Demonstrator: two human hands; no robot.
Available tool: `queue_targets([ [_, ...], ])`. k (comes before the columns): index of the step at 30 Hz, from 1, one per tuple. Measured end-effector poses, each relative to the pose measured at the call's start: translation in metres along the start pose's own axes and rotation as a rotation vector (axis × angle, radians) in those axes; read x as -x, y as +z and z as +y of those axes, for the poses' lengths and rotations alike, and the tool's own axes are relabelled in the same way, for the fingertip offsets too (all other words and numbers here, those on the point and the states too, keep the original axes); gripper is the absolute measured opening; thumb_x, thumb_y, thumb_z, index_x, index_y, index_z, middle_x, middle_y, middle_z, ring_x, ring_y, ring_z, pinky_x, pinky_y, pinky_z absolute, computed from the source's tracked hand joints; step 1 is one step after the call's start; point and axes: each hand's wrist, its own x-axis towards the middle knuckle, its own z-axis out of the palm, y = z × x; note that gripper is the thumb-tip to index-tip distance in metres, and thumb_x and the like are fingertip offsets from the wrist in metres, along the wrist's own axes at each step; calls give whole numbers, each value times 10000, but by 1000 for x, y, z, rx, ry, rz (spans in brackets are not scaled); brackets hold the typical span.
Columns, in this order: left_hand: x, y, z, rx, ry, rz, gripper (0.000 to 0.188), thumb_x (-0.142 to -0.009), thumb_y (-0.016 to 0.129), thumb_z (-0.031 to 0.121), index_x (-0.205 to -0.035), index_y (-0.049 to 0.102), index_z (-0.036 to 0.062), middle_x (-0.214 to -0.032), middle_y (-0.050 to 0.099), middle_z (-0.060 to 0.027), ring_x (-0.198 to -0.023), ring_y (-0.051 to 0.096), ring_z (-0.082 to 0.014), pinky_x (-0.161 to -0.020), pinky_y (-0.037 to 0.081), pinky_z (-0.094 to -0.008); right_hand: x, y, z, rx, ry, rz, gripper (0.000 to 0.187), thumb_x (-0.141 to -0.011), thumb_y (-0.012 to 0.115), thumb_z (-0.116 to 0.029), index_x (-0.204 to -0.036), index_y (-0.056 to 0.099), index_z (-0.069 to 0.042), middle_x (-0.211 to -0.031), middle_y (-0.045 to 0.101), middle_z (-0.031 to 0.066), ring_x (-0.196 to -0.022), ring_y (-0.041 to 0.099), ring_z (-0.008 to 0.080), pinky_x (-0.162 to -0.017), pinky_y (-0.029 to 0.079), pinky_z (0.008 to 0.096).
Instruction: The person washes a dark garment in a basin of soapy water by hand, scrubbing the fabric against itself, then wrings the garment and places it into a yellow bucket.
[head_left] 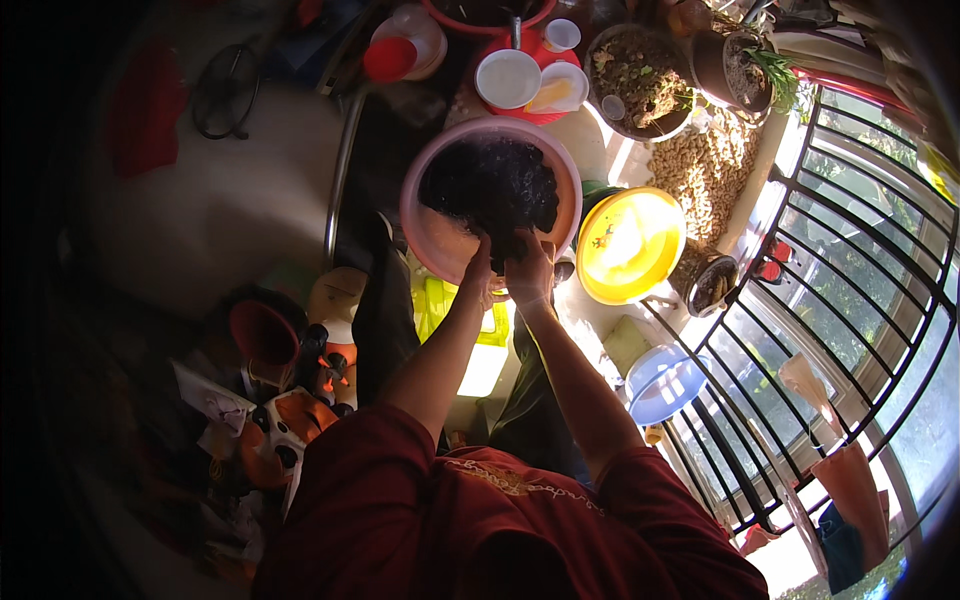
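Note:
A round pink basin point(409, 205) stands in front of me with water in it. Dark, wet-looking cloth point(490, 185) is bunched across its far and middle part. At the near rim my left hand point(480, 270) is closed on the cloth's near end. Close beside it on the right, my right hand point(530, 268) grips the same dark cloth. The backs of my hands hide most of the fingertips. Just right of the pink basin sits a yellow basin point(632, 245), brightly lit by the sun.
Beyond the basin are a white ladle point(508, 80), a red basin point(490, 25) and a potted plant point(640, 85). A blue basin point(665, 383) stands at right, near black window bars point(850, 260). Bright yellow-green plastic point(432, 305) lies below my hands. Clutter fills the lower left.

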Motion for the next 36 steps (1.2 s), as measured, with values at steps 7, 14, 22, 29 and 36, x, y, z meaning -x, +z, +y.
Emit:
queue_targets([
  [7, 78, 48, 18, 506, 137, -396, 553, -906, 509, 575, -1188, 588, 106, -1016, 660, -53, -889, 640, -176, -802, 533, -305, 54, -50, -36, 178, -148, -111, 364, -785, 597, -117, -1148, 605, -155, -1130, 501, 167, -1011, 576, 396, -798, 509, 475],
  [14, 102, 58, 13, 455, 175, -463, 619, -909, 460, 608, -1224, 548, 83, -997, 641, -67, -864, 638, -208, -773, 543, -347, 82, -81, -43, 117, -198, -185, 396, -739, 671, -83, -1129, 610, -120, -1082, 532, 160, -997, 596, 354, -847, 501, 404],
  [22, 97, 55, 13, 608, 106, -487, 688, -879, 483, 631, -1246, 518, 50, -1010, 642, -99, -806, 649, -250, -724, 561, -353, 89, -92, -14, -732, 215, -345, 339, -665, 584, 69, -992, 550, -17, -1006, 518, 49, -875, 568, 170, -834, 465, 272],
  [29, 84, 52, 19, 457, 82, -295, 379, -903, 502, 412, -992, 619, 62, -777, 644, -60, -651, 625, -163, -583, 524, -273, 90, -75, 19, -470, -197, -350, 311, -757, 505, 34, -1058, 527, -39, -1065, 526, 67, -977, 539, 160, -900, 452, 285],
  [36, 29, 39, 18, 331, 184, -269, 257, -887, 489, 290, -912, 604, 61, -724, 615, -58, -640, 623, -166, -589, 529, -286, 66, -104, 0, -110, -108, -228, 616, -840, 672, -250, -1355, 386, -70, -1401, 311, 194, -1251, 389, 374, -1035, 351, 417],
])
